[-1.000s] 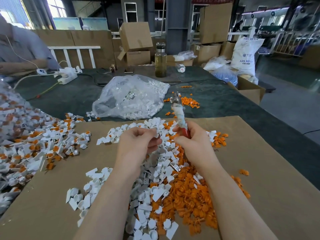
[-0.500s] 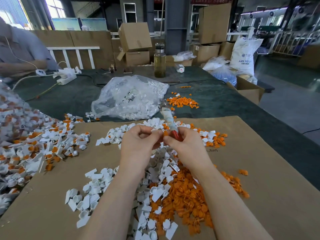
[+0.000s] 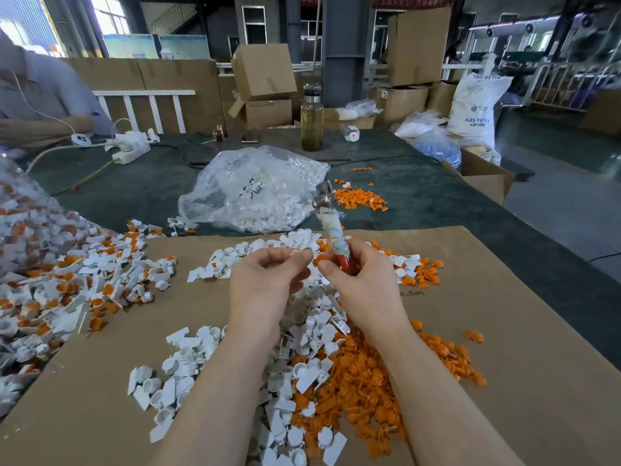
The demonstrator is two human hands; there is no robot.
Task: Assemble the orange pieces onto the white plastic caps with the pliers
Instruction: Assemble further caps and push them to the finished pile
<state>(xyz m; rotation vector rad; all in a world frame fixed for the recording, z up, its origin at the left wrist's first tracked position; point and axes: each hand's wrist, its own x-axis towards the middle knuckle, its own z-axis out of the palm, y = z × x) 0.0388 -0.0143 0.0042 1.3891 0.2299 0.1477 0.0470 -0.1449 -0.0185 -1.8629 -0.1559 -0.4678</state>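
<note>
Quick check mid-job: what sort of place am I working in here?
Most likely a factory or workshop floor: stacked cardboard boxes, a white sack printed ABS resin, and loose heaps of white caps on the table.

The scene is lit evenly by daylight from the windows (image 3: 107, 15) at upper left, which are blown out to white. Only soft, faint shadows are cast on the cardboard sheet (image 3: 504, 331). Straight lines are bent toward the frame edges by wide-angle distortion, and the far background is rendered slightly soft.

Both forearms were bare, no sleeves reaching into view; the left hand (image 3: 265, 284) and right hand (image 3: 366, 290) wore no gloves, rings or watch.
</note>
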